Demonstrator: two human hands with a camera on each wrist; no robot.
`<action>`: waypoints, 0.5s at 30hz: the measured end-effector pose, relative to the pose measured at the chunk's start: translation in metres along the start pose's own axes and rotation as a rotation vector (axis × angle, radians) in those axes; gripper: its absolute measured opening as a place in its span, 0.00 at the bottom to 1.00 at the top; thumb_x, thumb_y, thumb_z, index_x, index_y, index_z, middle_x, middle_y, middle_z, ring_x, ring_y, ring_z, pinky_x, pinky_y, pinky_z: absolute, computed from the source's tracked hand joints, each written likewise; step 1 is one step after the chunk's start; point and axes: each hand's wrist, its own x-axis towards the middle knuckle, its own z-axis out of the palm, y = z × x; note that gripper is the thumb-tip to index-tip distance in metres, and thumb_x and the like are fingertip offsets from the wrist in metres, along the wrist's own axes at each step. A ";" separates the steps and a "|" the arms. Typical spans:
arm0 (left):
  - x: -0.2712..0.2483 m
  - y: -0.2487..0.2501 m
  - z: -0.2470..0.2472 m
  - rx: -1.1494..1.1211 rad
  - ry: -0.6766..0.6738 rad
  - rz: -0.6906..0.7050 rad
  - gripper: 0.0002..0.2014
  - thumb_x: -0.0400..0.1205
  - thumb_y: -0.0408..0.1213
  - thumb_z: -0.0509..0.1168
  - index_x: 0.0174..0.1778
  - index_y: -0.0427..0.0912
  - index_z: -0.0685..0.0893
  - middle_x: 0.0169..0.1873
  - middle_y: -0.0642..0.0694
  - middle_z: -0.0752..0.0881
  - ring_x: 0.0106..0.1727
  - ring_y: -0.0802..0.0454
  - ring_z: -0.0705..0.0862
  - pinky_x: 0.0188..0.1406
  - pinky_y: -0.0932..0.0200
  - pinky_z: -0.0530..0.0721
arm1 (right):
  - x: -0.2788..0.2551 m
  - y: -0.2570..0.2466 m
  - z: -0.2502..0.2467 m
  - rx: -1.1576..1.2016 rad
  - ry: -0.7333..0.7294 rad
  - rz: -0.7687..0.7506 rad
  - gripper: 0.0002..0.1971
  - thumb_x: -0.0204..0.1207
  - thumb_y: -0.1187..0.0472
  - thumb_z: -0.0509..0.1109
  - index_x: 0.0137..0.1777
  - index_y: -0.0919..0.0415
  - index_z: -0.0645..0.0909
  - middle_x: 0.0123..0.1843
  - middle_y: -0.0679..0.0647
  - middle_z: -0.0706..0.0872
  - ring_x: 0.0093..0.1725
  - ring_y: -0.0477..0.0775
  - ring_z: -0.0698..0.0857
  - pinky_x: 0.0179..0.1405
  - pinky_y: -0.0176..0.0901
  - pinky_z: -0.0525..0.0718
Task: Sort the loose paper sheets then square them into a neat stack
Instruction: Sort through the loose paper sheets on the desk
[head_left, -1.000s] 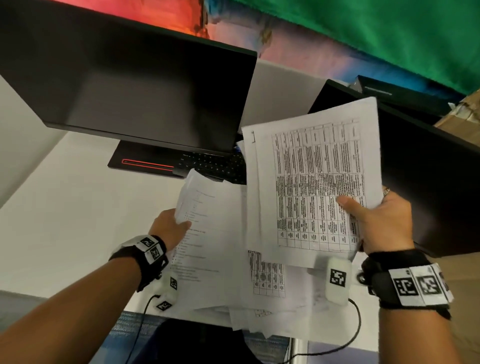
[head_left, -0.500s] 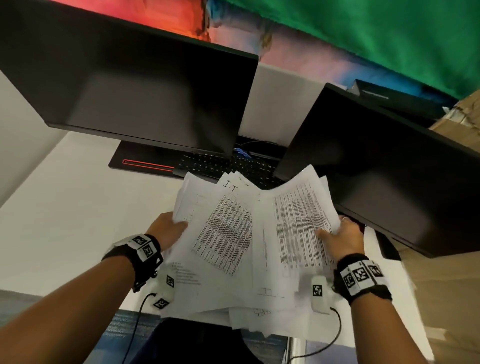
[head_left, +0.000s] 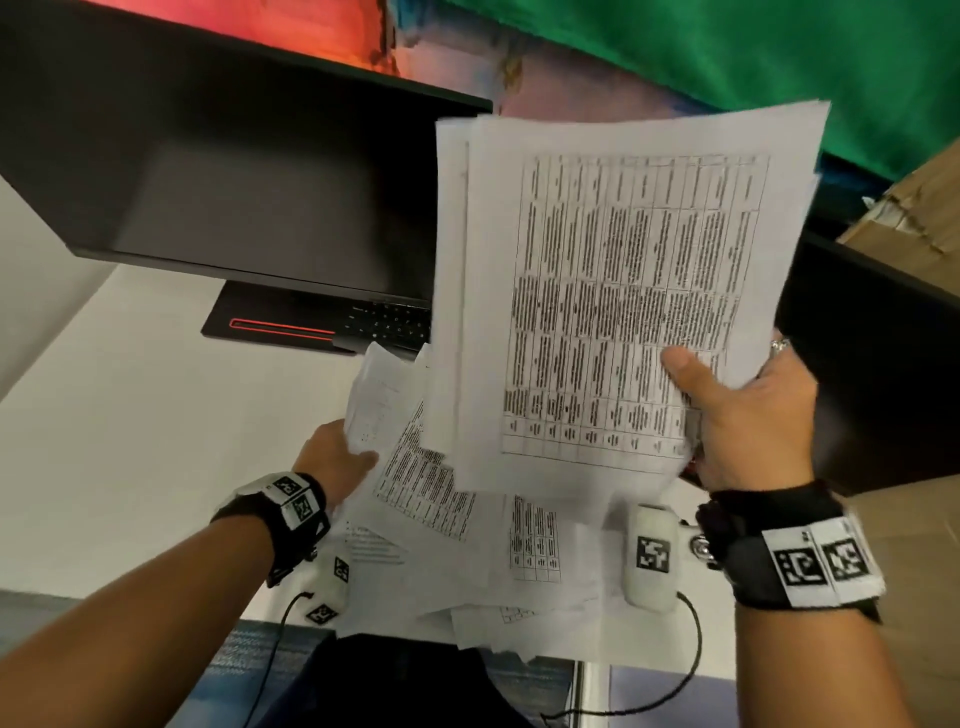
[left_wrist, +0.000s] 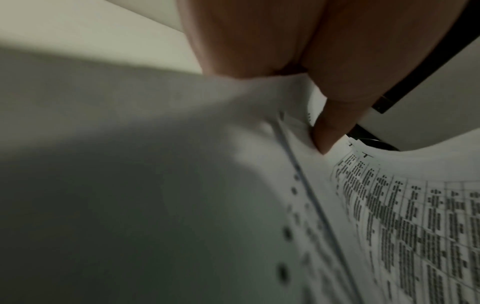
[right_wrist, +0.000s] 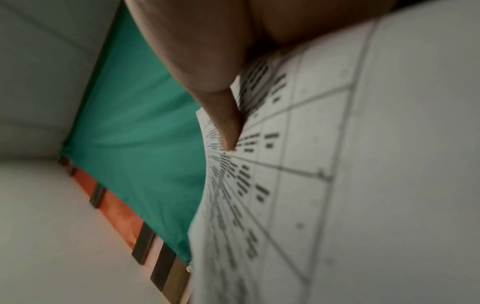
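My right hand (head_left: 737, 410) grips a bundle of printed table sheets (head_left: 613, 291) by its lower right corner and holds it upright above the desk, thumb on the front page. In the right wrist view the thumb (right_wrist: 223, 115) presses on the gridded sheets (right_wrist: 324, 164). My left hand (head_left: 337, 457) pinches the left edge of a loose pile of sheets (head_left: 447, 519) spread on the white desk (head_left: 130, 415). The left wrist view shows a thumb (left_wrist: 330, 131) on the curled sheets (left_wrist: 389, 216). Part of the pile hangs over the desk's near edge.
A dark monitor (head_left: 234, 171) stands at the back left, with a black keyboard (head_left: 322, 322) under it. A second dark screen (head_left: 878, 364) stands at the right behind the raised bundle. A cardboard box (head_left: 914, 208) sits at the far right.
The right hand dipped down to the pile half a second ago and has now lifted the bundle of table sheets up again. The left hand has stayed on the pile's left edge.
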 end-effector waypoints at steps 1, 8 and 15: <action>-0.001 -0.001 0.000 0.000 -0.007 0.011 0.11 0.80 0.34 0.70 0.58 0.39 0.86 0.47 0.43 0.90 0.43 0.47 0.87 0.29 0.65 0.76 | 0.001 0.008 0.003 0.075 0.010 0.049 0.19 0.73 0.74 0.77 0.62 0.61 0.83 0.58 0.56 0.92 0.58 0.59 0.91 0.56 0.57 0.89; -0.001 -0.015 0.000 -0.053 -0.141 -0.012 0.11 0.81 0.34 0.68 0.59 0.41 0.85 0.51 0.43 0.89 0.48 0.47 0.87 0.49 0.56 0.85 | -0.009 0.145 0.036 -0.151 0.053 0.559 0.30 0.61 0.56 0.87 0.64 0.53 0.82 0.64 0.56 0.89 0.60 0.57 0.89 0.64 0.57 0.86; 0.007 -0.012 0.006 -0.384 -0.243 -0.120 0.24 0.88 0.52 0.54 0.76 0.44 0.76 0.63 0.41 0.87 0.62 0.39 0.87 0.70 0.37 0.80 | -0.018 0.217 0.068 -0.813 -0.051 0.700 0.44 0.70 0.52 0.81 0.80 0.66 0.62 0.75 0.65 0.75 0.73 0.66 0.78 0.71 0.56 0.79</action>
